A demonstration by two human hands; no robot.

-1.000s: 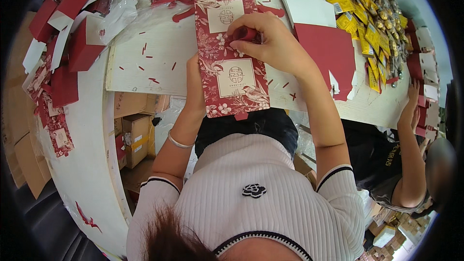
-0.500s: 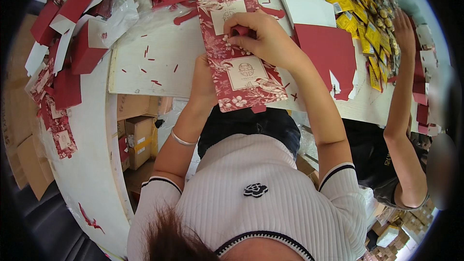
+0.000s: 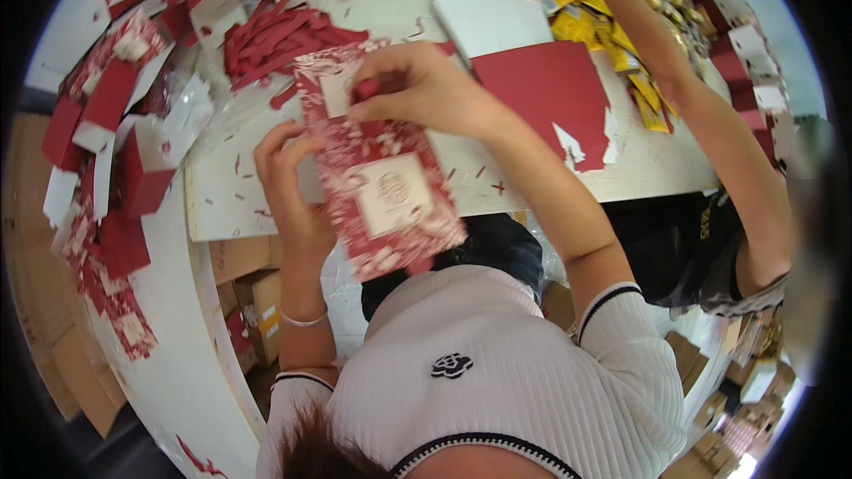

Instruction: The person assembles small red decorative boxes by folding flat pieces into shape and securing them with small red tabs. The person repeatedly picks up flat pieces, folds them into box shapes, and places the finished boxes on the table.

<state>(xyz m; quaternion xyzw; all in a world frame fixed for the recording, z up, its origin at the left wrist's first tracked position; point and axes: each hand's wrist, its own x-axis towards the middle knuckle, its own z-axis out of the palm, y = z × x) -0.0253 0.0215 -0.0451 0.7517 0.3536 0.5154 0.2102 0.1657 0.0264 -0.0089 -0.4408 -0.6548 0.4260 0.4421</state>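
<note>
A red printed cardboard piece point(image 3: 426, 239) with pale birds, flowers and cream panels is held up in front of me, tilted, over the table's near edge. My left hand point(image 3: 297, 186) grips it at its left edge, the fingers bent and the thumb partly hidden behind it. At its upper part my right hand point(image 3: 426, 89) pinches a small red strip point(image 3: 367, 89) between thumb and fingers, against the upper cream panel. Whether the strip passes through the card cannot be made out.
Loose red strips point(image 3: 275, 40) lie piled behind my hands. Red and white boxes point(image 3: 146, 168) crowd the left. A red sheet point(image 3: 541, 93) and white sheets point(image 3: 493, 22) lie to the right. Beyond are yellow packets point(image 3: 577, 25); another person's arm point(image 3: 661, 71) reaches over them.
The card has come nearer and lower left in view, blurred. My left fingers, formerly behind it, now show at its left edge. The other person's arm reaches further across the packets.
</note>
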